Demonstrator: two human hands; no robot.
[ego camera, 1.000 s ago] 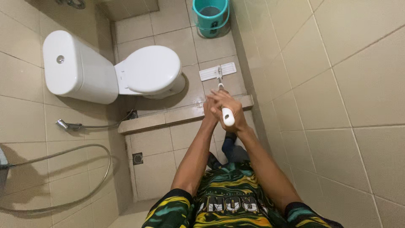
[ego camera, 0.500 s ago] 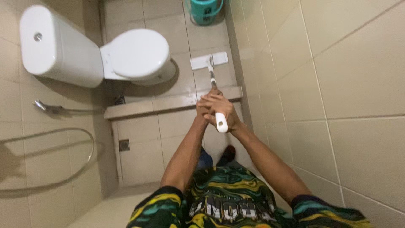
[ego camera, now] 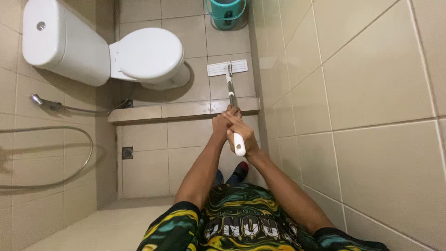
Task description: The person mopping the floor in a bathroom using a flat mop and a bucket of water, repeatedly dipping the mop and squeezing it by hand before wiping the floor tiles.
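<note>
Tiled bathroom floor (ego camera: 190, 32), white toilet (ego camera: 139, 56) at left, teal bucket (ego camera: 226, 11) beyond. Flat mop (ego camera: 227, 68) lies between toilet and wall; left hand (ego camera: 222, 125) and right hand (ego camera: 241, 135) both closed round its handle. Judgement: keep the head flat, strokes even.

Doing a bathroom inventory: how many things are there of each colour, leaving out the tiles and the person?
White: 2, the toilet and the flat mop
Teal: 1, the bucket
Metal: 2, the spray hose and the floor drain
Total: 5
</note>
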